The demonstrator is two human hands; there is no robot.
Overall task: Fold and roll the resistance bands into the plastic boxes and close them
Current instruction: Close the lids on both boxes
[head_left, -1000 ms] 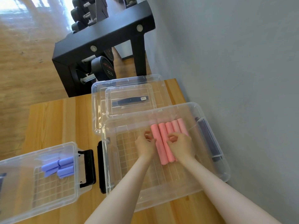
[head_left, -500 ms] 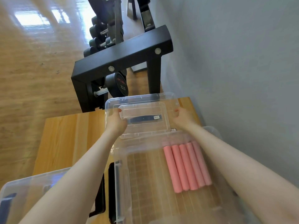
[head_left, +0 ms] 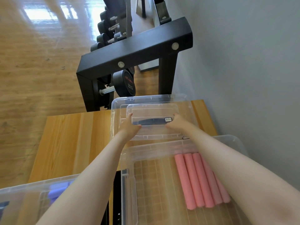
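Bright daylight all over, pouring in from past the dumbbell rack (head_left: 134, 51). Big blown-out window glare on the wood floor (head_left: 40, 15) left of the rack, smeared and soft. Heavy wide-angle bending, rack and wall (head_left: 243, 62) leaning hard. Shadows faint, mostly under the rack. Forearms near the bottom edge slightly blurry.

There is one view only, worn on the person's head, looking forward and steeply down along both forearms. It sits close above the wooden table (head_left: 71, 143), whose near edge falls below the frame. The grey wall (head_left: 243, 62) fills the 3 o'clock side, the wood floor (head_left: 32, 62) the 9 o'clock side, and a black dumbbell rack (head_left: 134, 51) stands at 12 o'clock. The wide lens seems to bend the edges, so tilt is hard to judge.
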